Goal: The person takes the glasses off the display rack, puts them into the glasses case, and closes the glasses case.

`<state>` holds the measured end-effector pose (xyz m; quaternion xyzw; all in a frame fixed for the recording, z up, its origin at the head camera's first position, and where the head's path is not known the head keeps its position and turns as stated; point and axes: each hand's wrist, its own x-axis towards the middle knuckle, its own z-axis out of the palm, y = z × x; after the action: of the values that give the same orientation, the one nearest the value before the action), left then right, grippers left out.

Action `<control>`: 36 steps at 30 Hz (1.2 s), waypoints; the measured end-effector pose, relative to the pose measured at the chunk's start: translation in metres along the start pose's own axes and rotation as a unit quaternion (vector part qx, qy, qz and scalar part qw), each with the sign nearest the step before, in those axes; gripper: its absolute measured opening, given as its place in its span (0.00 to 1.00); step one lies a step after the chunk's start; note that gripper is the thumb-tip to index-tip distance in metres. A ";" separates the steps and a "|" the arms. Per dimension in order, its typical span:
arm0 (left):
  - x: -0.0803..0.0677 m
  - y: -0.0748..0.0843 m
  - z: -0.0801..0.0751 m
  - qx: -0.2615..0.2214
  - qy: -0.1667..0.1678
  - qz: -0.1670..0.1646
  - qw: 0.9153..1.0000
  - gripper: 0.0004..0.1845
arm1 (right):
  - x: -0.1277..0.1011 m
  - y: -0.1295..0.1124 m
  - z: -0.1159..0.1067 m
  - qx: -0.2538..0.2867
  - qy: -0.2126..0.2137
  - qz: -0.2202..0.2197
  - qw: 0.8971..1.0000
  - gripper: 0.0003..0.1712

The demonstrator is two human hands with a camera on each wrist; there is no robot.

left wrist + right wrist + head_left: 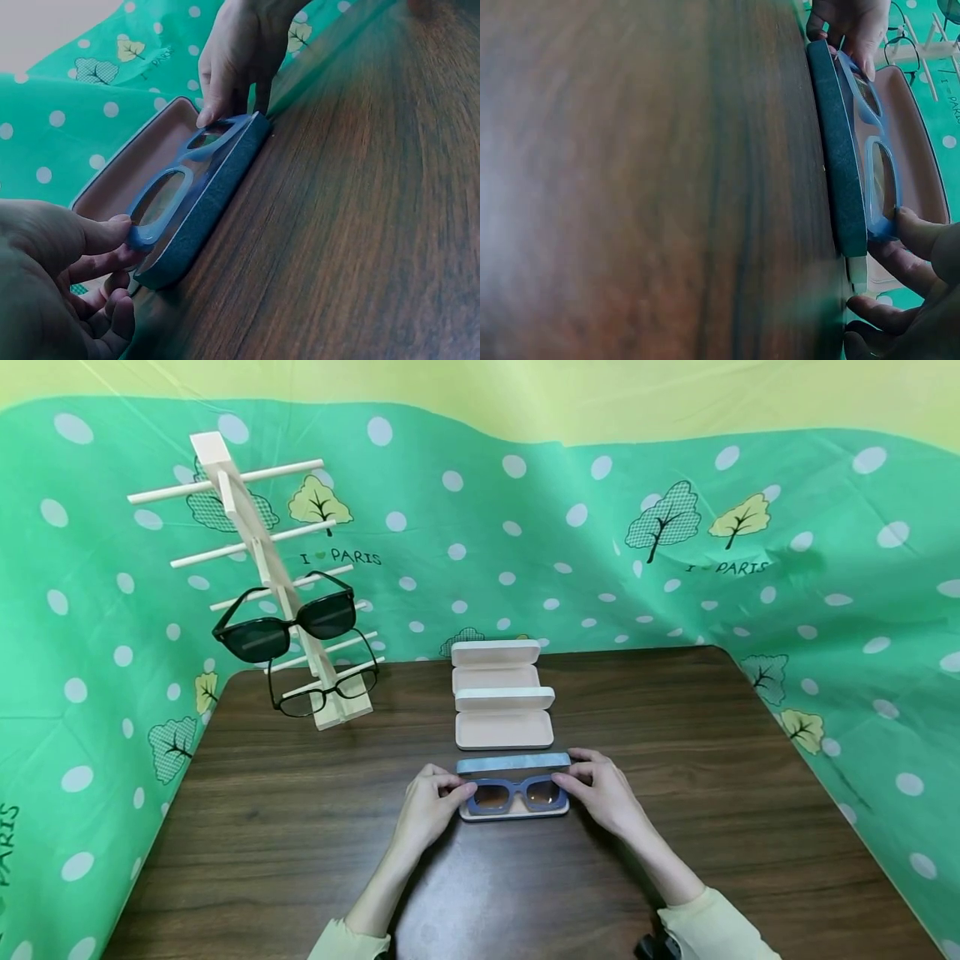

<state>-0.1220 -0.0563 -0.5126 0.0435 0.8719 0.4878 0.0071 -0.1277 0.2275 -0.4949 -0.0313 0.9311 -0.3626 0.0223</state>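
Note:
Blue-framed sunglasses (pixel 516 788) with brownish lenses sit in an open blue glasses case (pixel 513 764), front facing up. My left hand (pixel 427 810) pinches their left end, its thumb on the frame corner and the index finger beneath. At the other end my right hand (pixel 609 793) pinches the frame the same way, thumb on top. In the left wrist view, the sunglasses (pixel 182 154) lie slightly tilted over the front wall of the case (pixel 206 217), whose inside is pinkish. The folded temples are mostly hidden under the front.
Two open white glasses cases (pixel 504 731) stand one behind the other beyond the blue case. Back left, a wooden display rack (pixel 273 568) carries black sunglasses (pixel 327 616) and thin-rimmed glasses (pixel 303 702). A green dotted cloth (pixel 525 560) hangs behind the brown table (pixel 712 777).

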 end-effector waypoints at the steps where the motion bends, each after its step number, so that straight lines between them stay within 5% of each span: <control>1: 0.000 0.000 0.000 0.002 0.000 0.001 1.000 0.11 | 0.000 0.000 0.000 0.000 0.001 -0.003 1.000 0.11; 12: 0.004 -0.002 0.001 0.015 -0.002 -0.010 1.000 0.10 | 0.003 0.002 -0.002 -0.004 0.012 -0.028 1.000 0.05; 36: 0.006 -0.003 -0.001 0.021 0.014 -0.011 1.000 0.11 | -0.002 0.004 -0.013 0.007 0.002 -0.002 1.000 0.08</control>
<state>-0.1280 -0.0584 -0.5147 0.0277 0.8823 0.4698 -0.0007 -0.1268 0.2389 -0.4880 -0.0329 0.9287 -0.3689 0.0201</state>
